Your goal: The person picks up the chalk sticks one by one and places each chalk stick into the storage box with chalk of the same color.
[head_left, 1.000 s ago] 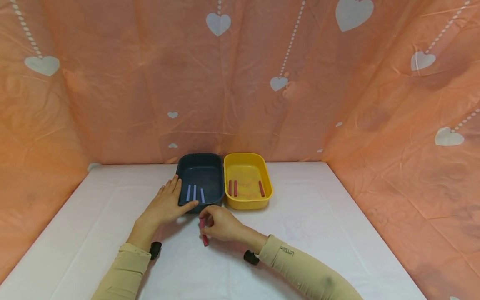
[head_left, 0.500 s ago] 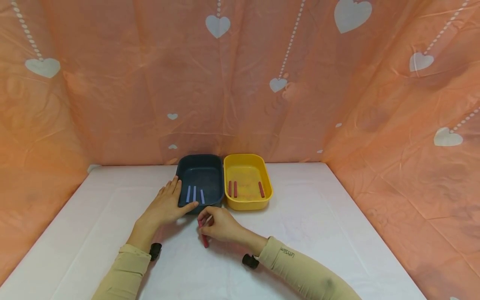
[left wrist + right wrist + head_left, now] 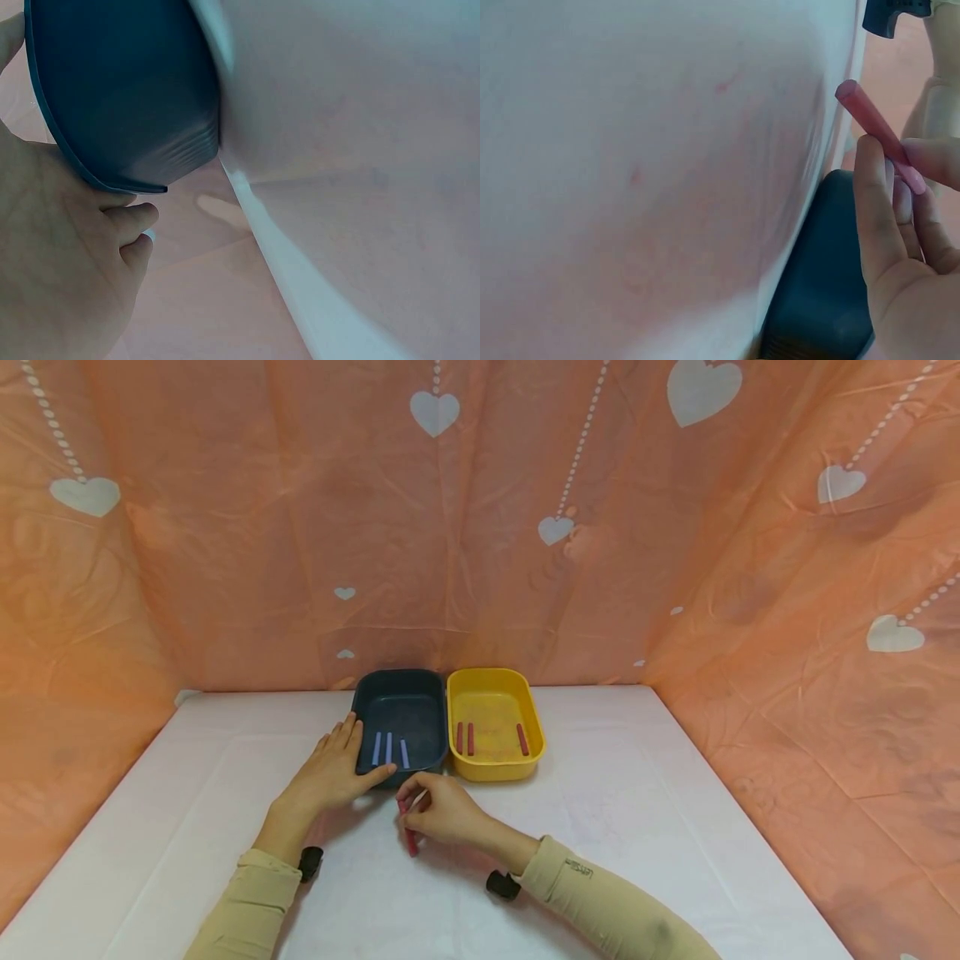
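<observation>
My right hand [image 3: 447, 810] pinches a stick of red chalk [image 3: 410, 842] between thumb and fingers, just in front of the dark blue tray [image 3: 408, 712]. In the right wrist view the chalk [image 3: 870, 115] slants across the fingers, its blunt end pointing away from the thumb. My left hand [image 3: 327, 770] rests against that tray's left side and front corner, fingers spread and fairly straight, thumb at the front rim. The left wrist view has the palm [image 3: 64, 255] beside the tray's outer wall [image 3: 142, 90]. Three bluish chalk sticks [image 3: 388, 748] lie inside the dark tray.
A yellow tray [image 3: 495, 770] stands against the dark tray's right side, with three red chalk sticks [image 3: 471, 739] in it. White cloth [image 3: 630, 793] covers the table. Orange curtain [image 3: 487, 568] with white hearts hangs behind and at both sides.
The view has tilted very slightly. The right hand keeps its pinch on the red chalk and has barely shifted. The left hand stays against the dark tray.
</observation>
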Demonstrator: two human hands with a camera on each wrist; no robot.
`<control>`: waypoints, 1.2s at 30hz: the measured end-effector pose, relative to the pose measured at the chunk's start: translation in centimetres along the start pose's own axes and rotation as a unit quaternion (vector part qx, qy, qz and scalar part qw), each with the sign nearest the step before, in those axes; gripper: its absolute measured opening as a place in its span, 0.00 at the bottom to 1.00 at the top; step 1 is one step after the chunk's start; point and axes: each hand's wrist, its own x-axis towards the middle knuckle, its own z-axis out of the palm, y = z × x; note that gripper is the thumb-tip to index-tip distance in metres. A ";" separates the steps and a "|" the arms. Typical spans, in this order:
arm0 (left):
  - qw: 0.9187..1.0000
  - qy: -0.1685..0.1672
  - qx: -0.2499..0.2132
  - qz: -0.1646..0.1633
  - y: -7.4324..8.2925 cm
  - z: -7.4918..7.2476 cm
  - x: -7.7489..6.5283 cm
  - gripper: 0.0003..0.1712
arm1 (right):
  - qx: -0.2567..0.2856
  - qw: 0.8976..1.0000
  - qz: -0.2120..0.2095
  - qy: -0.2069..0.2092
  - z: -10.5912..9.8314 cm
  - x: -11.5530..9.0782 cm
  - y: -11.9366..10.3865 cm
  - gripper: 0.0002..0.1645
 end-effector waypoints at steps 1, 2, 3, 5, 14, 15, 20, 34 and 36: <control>1.000 0.000 0.000 0.000 0.0 0.0 0.0 0.65 | 0.003 1.000 -0.001 0.001 -0.1 -0.1 -0.1 0.13; 1.000 0.000 0.000 0.000 0.0 0.0 0.0 0.65 | 0.006 1.000 -0.002 0.003 -0.2 -0.2 -0.1 0.14; 1.000 0.000 0.000 0.001 0.0 0.0 0.0 0.65 | 0.008 1.000 -0.003 0.005 -0.4 -0.2 -0.2 0.14; 1.000 0.000 -0.002 0.001 0.0 -0.1 0.0 0.65 | 0.016 1.000 -0.004 0.011 -0.7 -0.3 -0.4 0.14; 1.000 -0.007 -0.004 -0.005 0.1 -0.2 0.1 0.66 | 0.049 0.997 -0.020 0.049 -2.5 -0.3 -0.7 0.14; 1.000 -0.007 -0.005 -0.005 0.1 -0.2 0.1 0.66 | 0.052 0.997 -0.021 0.053 -2.7 -0.2 -0.7 0.14; 1.000 -0.012 -0.010 -0.006 0.0 -0.2 0.0 0.66 | 0.079 0.993 -0.038 0.081 -3.7 0.0 -0.1 0.14; 1.000 -0.011 -0.014 0.003 0.0 -0.2 0.0 0.65 | 0.125 0.977 -0.019 0.172 -7.1 0.7 1.6 0.16; 1.000 -0.011 -0.014 0.004 -0.1 -0.2 -0.1 0.65 | 0.131 0.975 -0.012 0.177 -7.5 0.9 2.0 0.16</control>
